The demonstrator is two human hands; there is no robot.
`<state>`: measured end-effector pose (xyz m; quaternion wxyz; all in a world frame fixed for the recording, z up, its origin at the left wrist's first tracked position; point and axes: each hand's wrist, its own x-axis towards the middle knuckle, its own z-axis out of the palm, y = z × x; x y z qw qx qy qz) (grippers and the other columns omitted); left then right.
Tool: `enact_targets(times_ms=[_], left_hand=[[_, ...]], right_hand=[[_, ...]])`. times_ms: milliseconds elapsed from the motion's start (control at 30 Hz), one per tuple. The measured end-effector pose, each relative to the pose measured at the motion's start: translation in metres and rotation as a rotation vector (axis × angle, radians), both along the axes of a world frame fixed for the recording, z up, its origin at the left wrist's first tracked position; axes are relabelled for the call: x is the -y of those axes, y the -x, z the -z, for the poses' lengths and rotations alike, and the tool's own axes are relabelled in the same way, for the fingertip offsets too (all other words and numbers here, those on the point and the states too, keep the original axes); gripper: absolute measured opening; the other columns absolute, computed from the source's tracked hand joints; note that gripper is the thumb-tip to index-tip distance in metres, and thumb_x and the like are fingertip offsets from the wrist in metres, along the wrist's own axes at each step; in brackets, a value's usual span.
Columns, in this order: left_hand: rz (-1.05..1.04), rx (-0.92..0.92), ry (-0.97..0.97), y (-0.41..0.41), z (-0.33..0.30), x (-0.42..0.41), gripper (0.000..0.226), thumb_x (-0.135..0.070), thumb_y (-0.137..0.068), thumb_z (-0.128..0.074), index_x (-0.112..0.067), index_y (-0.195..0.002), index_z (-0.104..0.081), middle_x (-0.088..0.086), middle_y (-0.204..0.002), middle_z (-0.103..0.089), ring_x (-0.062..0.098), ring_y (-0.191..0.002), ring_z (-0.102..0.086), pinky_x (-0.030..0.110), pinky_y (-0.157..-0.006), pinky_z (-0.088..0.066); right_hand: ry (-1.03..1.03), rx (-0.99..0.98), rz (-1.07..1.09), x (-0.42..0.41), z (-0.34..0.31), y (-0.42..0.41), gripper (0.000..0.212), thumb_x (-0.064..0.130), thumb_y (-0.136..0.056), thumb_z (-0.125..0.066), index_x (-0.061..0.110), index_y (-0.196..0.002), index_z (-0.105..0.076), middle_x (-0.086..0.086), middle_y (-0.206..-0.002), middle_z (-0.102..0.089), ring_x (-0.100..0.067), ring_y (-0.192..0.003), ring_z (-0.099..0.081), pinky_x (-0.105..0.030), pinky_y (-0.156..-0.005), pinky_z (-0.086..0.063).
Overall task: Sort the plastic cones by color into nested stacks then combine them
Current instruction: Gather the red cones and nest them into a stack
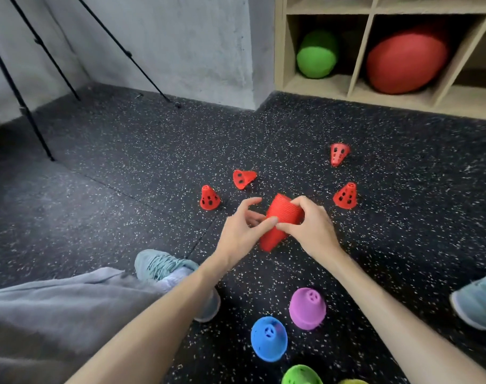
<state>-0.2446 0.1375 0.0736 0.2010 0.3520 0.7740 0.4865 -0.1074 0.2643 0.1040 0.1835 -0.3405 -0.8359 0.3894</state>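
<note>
While both hands meet at frame centre, the right hand [308,225] grips a nested stack of red cones [277,220], tilted; left hand [241,231] pinches its side with thumb, fingers loosely curled. Four loose red cones [210,198] ring it on the speckled floor [125,162]; purple stack [307,309], blue stack [269,339], green stack [301,376] lower centre

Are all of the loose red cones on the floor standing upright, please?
No: the cone by the shelf and the middle cone lie on their sides.
</note>
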Motion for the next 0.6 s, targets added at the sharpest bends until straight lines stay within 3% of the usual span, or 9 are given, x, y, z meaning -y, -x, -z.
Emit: enact_targets(times_ms=[67,167,300,400,500,600], left_hand=[[-0.029,-0.068,0.032,0.020,0.006,-0.014,0.047,-0.047,-0.090,-0.075,-0.032,-0.131,-0.059,-0.017,-0.091,-0.073,0.000,-0.086,-0.067,0.032,-0.089,-0.056],[-0.039,-0.212,0.121,0.059,0.021,-0.032,0.041,-0.037,-0.093,-0.074,-0.028,-0.130,-0.060,-0.013,-0.105,-0.072,0.005,-0.093,-0.067,0.038,-0.092,-0.056],[-0.138,-0.420,0.281,0.111,0.041,-0.039,0.044,-0.031,-0.095,-0.071,-0.026,-0.136,-0.058,0.004,-0.132,-0.058,0.021,-0.123,-0.051,0.042,-0.107,-0.045],[-0.252,-0.508,0.364,0.142,0.051,-0.037,0.053,-0.027,-0.092,-0.072,-0.024,-0.142,-0.055,0.011,-0.143,-0.049,0.029,-0.127,-0.045,0.045,-0.109,-0.042],[-0.283,-0.470,0.493,0.173,0.065,-0.036,0.067,-0.030,-0.090,-0.073,-0.023,-0.150,-0.046,0.013,-0.156,-0.038,0.035,-0.137,-0.040,0.048,-0.114,-0.038],[-0.232,-0.346,0.514,0.195,0.081,-0.037,0.073,-0.030,-0.090,-0.076,-0.018,-0.153,-0.042,0.013,-0.157,-0.039,0.033,-0.139,-0.043,0.049,-0.117,-0.038]], right_hand=[[0.100,-0.044,0.067,-0.002,0.011,0.003,0.040,0.034,-0.078,-0.084,0.026,-0.108,-0.059,0.013,-0.100,-0.060,-0.020,-0.108,-0.050,-0.041,-0.090,-0.046],[0.199,-0.092,0.122,0.000,0.029,0.005,0.038,0.034,-0.076,-0.084,0.029,-0.103,-0.057,0.009,-0.098,-0.064,-0.024,-0.107,-0.055,-0.043,-0.090,-0.048],[0.251,-0.083,0.124,-0.003,0.048,0.008,0.034,0.032,-0.077,-0.084,0.030,-0.098,-0.058,0.011,-0.097,-0.066,-0.022,-0.102,-0.058,-0.042,-0.087,-0.048],[0.328,-0.099,0.149,-0.007,0.063,0.011,0.032,0.032,-0.077,-0.084,0.031,-0.096,-0.058,0.010,-0.096,-0.068,-0.020,-0.100,-0.061,-0.041,-0.085,-0.049],[0.369,-0.110,0.178,-0.008,0.077,0.011,0.030,0.027,-0.078,-0.083,0.030,-0.096,-0.059,0.006,-0.098,-0.068,-0.015,-0.096,-0.063,-0.030,-0.075,-0.046],[0.399,-0.095,0.176,-0.007,0.091,0.013,0.030,0.028,-0.078,-0.083,0.031,-0.095,-0.059,0.006,-0.098,-0.068,-0.015,-0.096,-0.063,-0.032,-0.076,-0.046]])
